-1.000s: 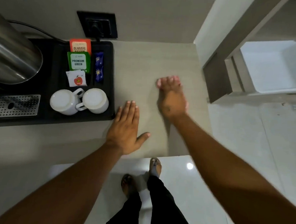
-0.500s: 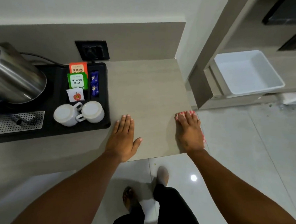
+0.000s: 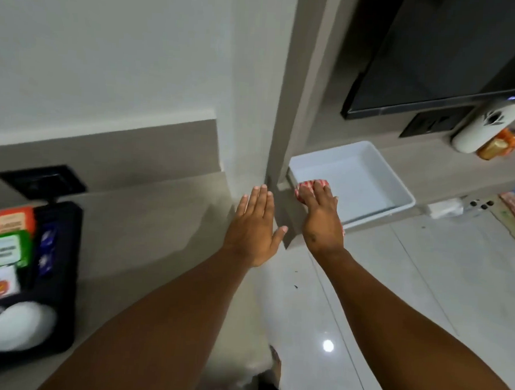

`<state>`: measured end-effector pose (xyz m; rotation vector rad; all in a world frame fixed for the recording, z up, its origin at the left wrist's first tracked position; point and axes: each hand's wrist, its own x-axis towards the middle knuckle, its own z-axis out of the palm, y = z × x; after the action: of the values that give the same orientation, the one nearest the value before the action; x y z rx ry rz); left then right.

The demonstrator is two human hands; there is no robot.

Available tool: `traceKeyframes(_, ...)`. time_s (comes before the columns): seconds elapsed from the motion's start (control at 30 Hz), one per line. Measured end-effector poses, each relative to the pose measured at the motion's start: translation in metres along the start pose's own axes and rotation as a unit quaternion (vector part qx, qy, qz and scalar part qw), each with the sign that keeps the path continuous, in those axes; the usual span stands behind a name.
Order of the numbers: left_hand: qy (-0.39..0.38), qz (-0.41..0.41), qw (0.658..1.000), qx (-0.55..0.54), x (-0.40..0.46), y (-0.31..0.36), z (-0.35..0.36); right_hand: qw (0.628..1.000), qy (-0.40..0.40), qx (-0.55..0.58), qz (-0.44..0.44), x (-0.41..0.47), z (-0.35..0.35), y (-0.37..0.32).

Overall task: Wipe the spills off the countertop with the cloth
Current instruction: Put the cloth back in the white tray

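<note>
Right hand (image 3: 323, 222): flat, fingers together, pinning the red-checked cloth (image 3: 305, 190) beneath it, at the white tray's (image 3: 399, 189) seven o'clock corner.
Left hand (image 3: 256, 229): spread open, holding nothing, probably steadying the body on the countertop (image 3: 159, 219).
Spills: none visible to me.
Black tray (image 3: 67, 274): at nine o'clock, well apart.

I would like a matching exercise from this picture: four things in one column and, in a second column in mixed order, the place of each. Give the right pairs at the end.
Things:
1. cloth
2. left hand
3. white tray
4. green tea packet

Places:
A. in the black tray at the left edge of the view
B. under the right hand, at the near left corner of the white tray
C. on the shelf right of the pillar, below the dark screen
D. spread flat over the right end of the countertop

Pairs: 1-B, 2-D, 3-C, 4-A
</note>
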<state>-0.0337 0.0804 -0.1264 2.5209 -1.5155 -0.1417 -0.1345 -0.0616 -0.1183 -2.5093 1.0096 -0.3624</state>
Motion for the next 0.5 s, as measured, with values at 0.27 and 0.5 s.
traceKeyframes(0.27,-0.007,-0.034,0.999,0.010,0.123,0.054,0.044,0.992,-0.111,0.005,0.054,0.115,0.007,0.085)
traceKeyframes(0.5,-0.039,-0.060,0.997,0.002,0.136,0.050,0.069,0.981,-0.164,-0.099,0.025,0.122,0.030,0.104)
